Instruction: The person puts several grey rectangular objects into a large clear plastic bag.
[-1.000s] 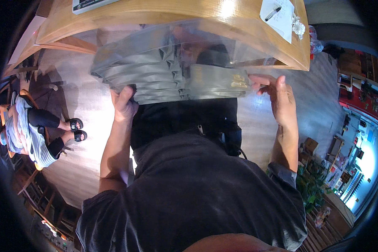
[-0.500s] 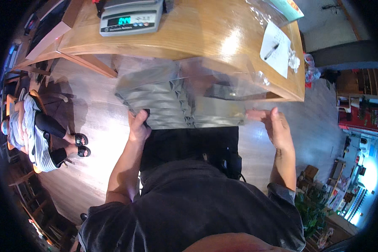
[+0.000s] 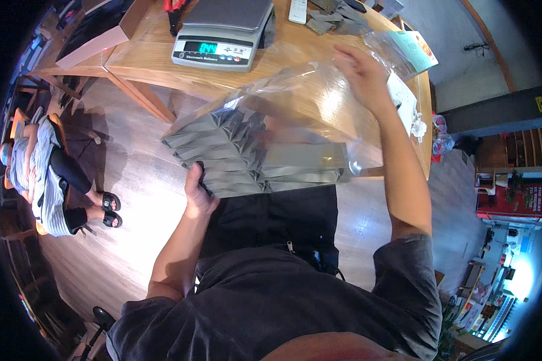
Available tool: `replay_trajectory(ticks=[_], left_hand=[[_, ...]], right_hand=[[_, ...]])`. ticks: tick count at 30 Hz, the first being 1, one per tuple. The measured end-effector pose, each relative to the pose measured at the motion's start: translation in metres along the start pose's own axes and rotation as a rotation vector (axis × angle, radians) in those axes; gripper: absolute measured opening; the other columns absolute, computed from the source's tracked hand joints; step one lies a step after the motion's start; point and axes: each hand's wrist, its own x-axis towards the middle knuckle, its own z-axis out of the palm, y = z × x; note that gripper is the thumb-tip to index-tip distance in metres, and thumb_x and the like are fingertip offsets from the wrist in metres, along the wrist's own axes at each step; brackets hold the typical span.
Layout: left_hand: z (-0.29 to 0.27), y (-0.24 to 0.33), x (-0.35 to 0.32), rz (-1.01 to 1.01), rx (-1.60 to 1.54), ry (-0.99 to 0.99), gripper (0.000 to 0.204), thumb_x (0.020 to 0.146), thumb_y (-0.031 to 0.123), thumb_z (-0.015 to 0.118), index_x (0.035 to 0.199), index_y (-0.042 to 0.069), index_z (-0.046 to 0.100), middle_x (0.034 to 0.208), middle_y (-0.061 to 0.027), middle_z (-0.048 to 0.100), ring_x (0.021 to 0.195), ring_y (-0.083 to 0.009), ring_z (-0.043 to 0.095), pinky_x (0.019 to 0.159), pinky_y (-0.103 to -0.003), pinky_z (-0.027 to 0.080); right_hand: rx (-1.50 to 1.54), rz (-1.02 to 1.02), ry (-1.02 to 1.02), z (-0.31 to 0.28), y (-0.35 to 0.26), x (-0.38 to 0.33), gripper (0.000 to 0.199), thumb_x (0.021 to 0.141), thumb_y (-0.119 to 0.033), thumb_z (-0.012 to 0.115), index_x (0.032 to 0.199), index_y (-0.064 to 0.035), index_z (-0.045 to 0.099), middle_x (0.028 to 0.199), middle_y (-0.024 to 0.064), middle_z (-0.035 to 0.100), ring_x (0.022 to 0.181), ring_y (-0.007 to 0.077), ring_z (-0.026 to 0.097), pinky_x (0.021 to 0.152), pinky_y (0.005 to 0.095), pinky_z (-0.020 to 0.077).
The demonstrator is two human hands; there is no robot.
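Observation:
A clear plastic bag holds a stack of folded grey cloths. My left hand grips the lower left corner of the bag and stack from below. My right hand is raised at the bag's upper right edge, fingers on the loose plastic over the wooden table. The bag hangs tilted between the table's edge and my lap.
A grey digital scale with a lit display stands on the table. Grey fabric pieces, a white remote and another plastic packet lie beyond. A cardboard box is at the left. A person sits at the left.
My right hand has risen from the bag's lower right side to its top edge over the table. The bag has tilted up. My view has shifted toward the table, showing the scale.

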Motion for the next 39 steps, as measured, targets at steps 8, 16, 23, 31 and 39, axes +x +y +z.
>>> replay_trajectory(ticks=[8, 16, 23, 31, 39], left_hand=[[-0.002, 0.017, -0.003, 0.131, 0.073, -0.003, 0.073, 0.082, 0.053, 0.063, 0.133, 0.004, 0.043, 0.128, -0.0120, 0.054, 0.117, -0.0274, 0.052, 0.101, -0.042, 0.041], [0.000, 0.019, -0.003, 0.133, 0.054, -0.003, 0.068, 0.083, 0.047, 0.063, 0.130, 0.001, 0.045, 0.125, -0.0121, 0.055, 0.114, -0.0255, 0.054, 0.098, -0.040, 0.043], [0.007, 0.018, -0.007, 0.147, 0.046, 0.015, 0.069, 0.079, 0.036, 0.070, 0.130, 0.000, 0.044, 0.122, -0.0106, 0.056, 0.112, -0.0230, 0.055, 0.097, -0.037, 0.043], [0.009, 0.013, -0.007, 0.187, 0.138, -0.027, 0.071, 0.077, 0.033, 0.072, 0.132, 0.001, 0.042, 0.124, -0.0106, 0.055, 0.115, -0.0225, 0.052, 0.099, -0.036, 0.040], [0.003, -0.007, -0.004, 0.120, 0.182, -0.015, 0.071, 0.078, 0.030, 0.069, 0.135, 0.000, 0.037, 0.127, -0.0116, 0.052, 0.117, -0.0237, 0.050, 0.101, -0.036, 0.038]], right_hand=[[-0.305, -0.276, -0.020, 0.112, 0.010, 0.086, 0.047, 0.085, -0.029, 0.067, 0.126, -0.0115, 0.055, 0.130, 0.0244, 0.049, 0.103, 0.0328, 0.061, 0.092, 0.0387, 0.0471], [-0.113, 0.172, 0.041, 0.128, 0.021, 0.103, 0.042, 0.074, -0.037, 0.075, 0.091, -0.0029, 0.057, 0.087, 0.0155, 0.065, 0.079, 0.0302, 0.063, 0.070, 0.0377, 0.0496], [0.626, 0.513, 0.221, 0.099, 0.032, 0.076, 0.026, 0.076, -0.017, 0.068, 0.087, 0.0022, 0.055, 0.075, 0.0128, 0.062, 0.070, 0.0227, 0.063, 0.063, 0.0316, 0.0519], [1.014, 0.293, 0.386, -0.050, 0.004, -0.082, 0.034, 0.084, -0.009, 0.049, 0.118, -0.0086, 0.045, 0.108, 0.0175, 0.056, 0.092, 0.0279, 0.061, 0.068, 0.0438, 0.0578], [0.513, 0.299, 0.454, -0.091, -0.036, -0.228, 0.035, 0.085, 0.001, 0.060, 0.119, -0.0008, 0.051, 0.111, 0.0083, 0.057, 0.099, 0.0154, 0.054, 0.083, 0.0268, 0.0439]])
